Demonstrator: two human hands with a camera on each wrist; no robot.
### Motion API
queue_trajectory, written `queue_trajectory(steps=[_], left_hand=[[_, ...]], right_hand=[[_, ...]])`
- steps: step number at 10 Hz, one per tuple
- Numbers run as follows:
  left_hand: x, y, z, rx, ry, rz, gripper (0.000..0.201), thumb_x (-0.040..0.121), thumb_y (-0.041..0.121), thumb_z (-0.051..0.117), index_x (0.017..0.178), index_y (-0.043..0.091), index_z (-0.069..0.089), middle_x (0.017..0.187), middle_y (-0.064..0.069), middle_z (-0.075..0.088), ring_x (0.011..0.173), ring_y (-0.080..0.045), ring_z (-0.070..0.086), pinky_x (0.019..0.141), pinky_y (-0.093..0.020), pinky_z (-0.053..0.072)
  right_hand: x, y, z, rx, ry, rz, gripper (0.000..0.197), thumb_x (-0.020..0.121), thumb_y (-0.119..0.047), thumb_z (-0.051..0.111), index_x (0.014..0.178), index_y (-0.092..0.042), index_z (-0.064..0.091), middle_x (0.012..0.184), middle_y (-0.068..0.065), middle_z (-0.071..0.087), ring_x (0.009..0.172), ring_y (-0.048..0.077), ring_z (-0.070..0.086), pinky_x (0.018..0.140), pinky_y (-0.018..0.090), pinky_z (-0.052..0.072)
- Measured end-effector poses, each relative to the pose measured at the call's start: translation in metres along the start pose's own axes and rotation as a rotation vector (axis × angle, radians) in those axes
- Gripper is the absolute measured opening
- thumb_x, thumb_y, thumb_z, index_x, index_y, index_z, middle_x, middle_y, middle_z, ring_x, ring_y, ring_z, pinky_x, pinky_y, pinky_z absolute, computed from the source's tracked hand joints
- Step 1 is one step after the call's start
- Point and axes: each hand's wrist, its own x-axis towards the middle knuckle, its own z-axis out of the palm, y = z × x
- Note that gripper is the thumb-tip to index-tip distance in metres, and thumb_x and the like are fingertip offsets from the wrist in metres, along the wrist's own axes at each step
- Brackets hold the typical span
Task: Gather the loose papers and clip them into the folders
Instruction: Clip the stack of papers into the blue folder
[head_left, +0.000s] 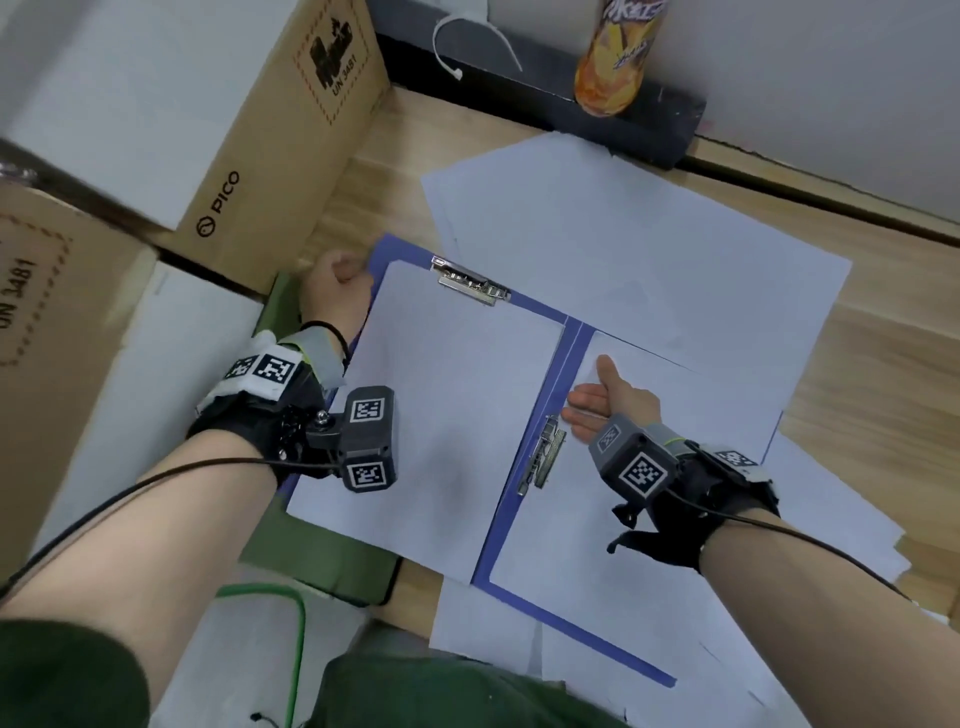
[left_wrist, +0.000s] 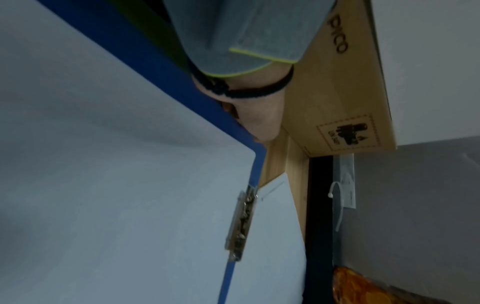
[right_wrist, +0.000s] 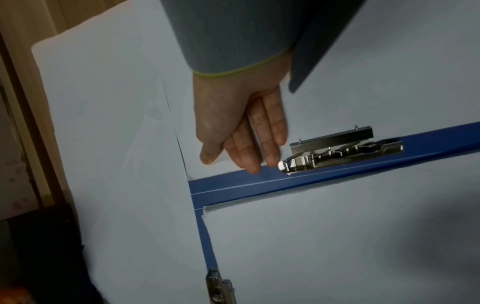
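A blue folder (head_left: 574, 353) lies open on the wooden table (head_left: 883, 384), with white sheets (head_left: 452, 395) on both halves. One metal clip (head_left: 470, 283) sits at the left half's far edge. A second clip (head_left: 543, 457) lies along the spine, and in the right wrist view this clip (right_wrist: 337, 150) has its plate raised. My left hand (head_left: 337, 283) is curled round the folder's far left corner (left_wrist: 249, 142). My right hand (head_left: 587, 410) lies flat on the right-half paper (right_wrist: 337, 82), its straight fingertips (right_wrist: 259, 164) reaching the spine beside that clip.
Loose white sheets spread behind the folder (head_left: 623, 234), to its right (head_left: 841, 525) and in front (head_left: 519, 629). Cardboard boxes (head_left: 249, 171) crowd the left. An orange can (head_left: 615, 57) stands on a dark ledge (head_left: 623, 124) at the back. A green pad (head_left: 322, 551) lies under the folder's near left corner.
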Motion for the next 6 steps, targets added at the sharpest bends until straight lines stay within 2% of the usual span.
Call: queue_trajectory(steps=[1,2,3,4,5,6], left_hand=[[-0.012,-0.014,-0.017,0.025,-0.044,-0.019,0.037,0.092,0.008,0.051,0.129,0.008,0.049,0.115,-0.006,0.055,0.112,-0.026,0.055,0.087,-0.027,0.04],[-0.031,-0.018,-0.024,0.053,-0.135,-0.011,0.044,0.093,0.008,0.051,0.136,0.009,0.043,0.137,-0.008,0.049,0.125,-0.021,0.048,0.1,-0.03,0.039],[-0.048,-0.025,-0.032,0.06,-0.086,0.047,0.049,0.092,0.004,0.05,0.14,0.011,0.04,0.144,-0.007,0.043,0.131,-0.021,0.042,0.103,-0.028,0.035],[-0.063,-0.037,-0.04,0.121,-0.059,0.039,0.054,0.093,0.008,0.05,0.144,0.016,0.036,0.149,-0.004,0.038,0.134,-0.021,0.038,0.107,-0.032,0.034],[-0.072,-0.047,-0.039,0.25,-0.055,-0.072,0.047,0.093,0.015,0.049,0.139,0.013,0.042,0.137,-0.009,0.048,0.118,-0.028,0.049,0.097,-0.037,0.04],[-0.074,-0.046,-0.036,0.278,-0.024,-0.077,0.042,0.091,0.018,0.052,0.132,0.01,0.049,0.122,-0.005,0.051,0.117,-0.03,0.05,0.094,-0.036,0.041]], right_hand=[[-0.009,-0.008,0.004,0.12,-0.135,0.036,0.05,0.09,-0.058,0.047,0.067,-0.013,0.046,0.04,-0.001,0.059,0.037,0.013,0.059,0.042,0.023,0.049],[0.002,-0.005,0.0,0.053,-0.049,0.008,0.056,0.085,-0.06,0.054,0.059,-0.011,0.063,0.055,0.005,0.066,0.047,0.02,0.064,0.045,0.025,0.047],[-0.008,-0.01,0.0,0.044,-0.16,0.036,0.047,0.095,-0.051,0.041,0.081,-0.009,0.055,0.055,0.002,0.07,0.049,0.016,0.068,0.044,0.023,0.052],[-0.027,-0.009,0.002,0.108,-0.208,0.054,0.037,0.101,-0.04,0.032,0.097,-0.011,0.054,0.117,0.013,0.062,0.07,0.02,0.072,0.054,0.025,0.058],[-0.062,-0.009,-0.002,0.202,-0.305,0.086,0.049,0.102,-0.031,0.025,0.149,-0.024,0.012,0.155,0.015,-0.001,0.143,0.039,0.008,0.12,0.036,0.01],[-0.065,-0.003,-0.004,0.228,-0.239,0.068,0.053,0.102,-0.023,0.031,0.15,-0.01,0.014,0.153,0.017,0.01,0.142,0.035,0.011,0.119,0.042,0.009]])
